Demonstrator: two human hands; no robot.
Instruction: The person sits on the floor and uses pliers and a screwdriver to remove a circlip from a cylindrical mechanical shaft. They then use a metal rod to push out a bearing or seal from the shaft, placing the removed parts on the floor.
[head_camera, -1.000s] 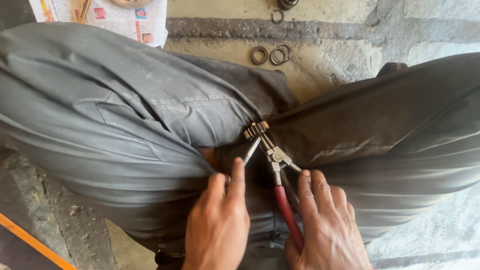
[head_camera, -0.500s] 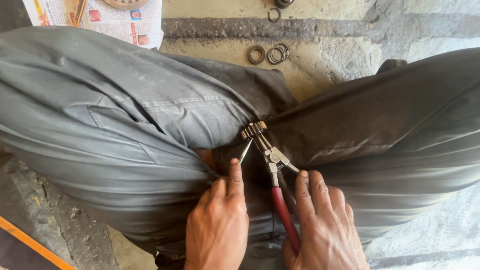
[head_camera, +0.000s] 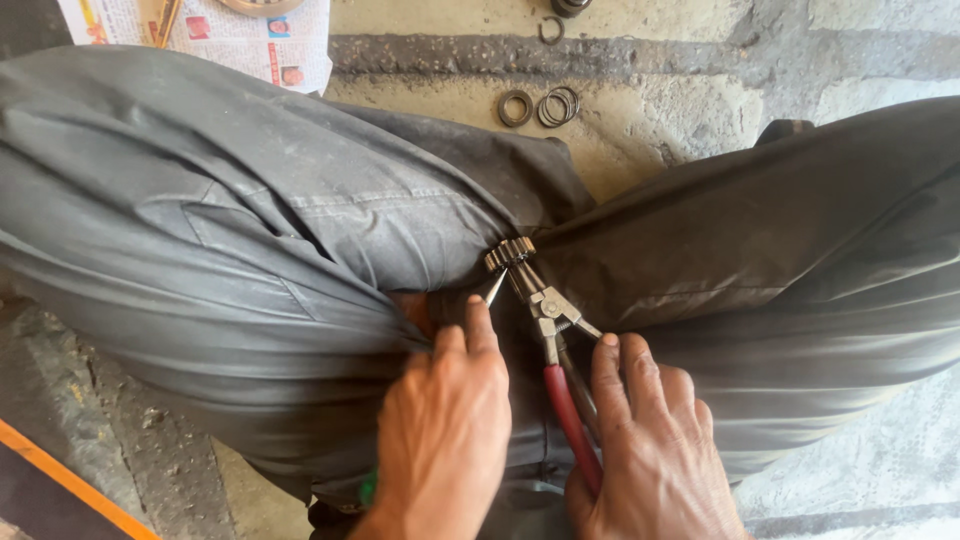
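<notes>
I look down between my knees, both in grey trousers (head_camera: 250, 230). My right hand (head_camera: 655, 450) grips red-handled pliers (head_camera: 565, 400), whose jaws reach up to a small toothed metal gear part (head_camera: 510, 252) wedged between my legs. My left hand (head_camera: 445, 430) lies beside the pliers, its fingers pinching a thin pointed metal tool (head_camera: 495, 288) whose tip sits just below the gear part. How the gear part is held underneath is hidden by the trousers.
On the concrete floor beyond my knees lie several metal rings (head_camera: 558, 105) and a washer (head_camera: 515, 108). A newspaper sheet (head_camera: 240, 40) with objects on it lies at the top left. An orange edge (head_camera: 70, 480) runs along the bottom left.
Both hands and the pliers have stayed at the gear part, shifting only slightly. My left hand has slid down a little along the thin tool.
</notes>
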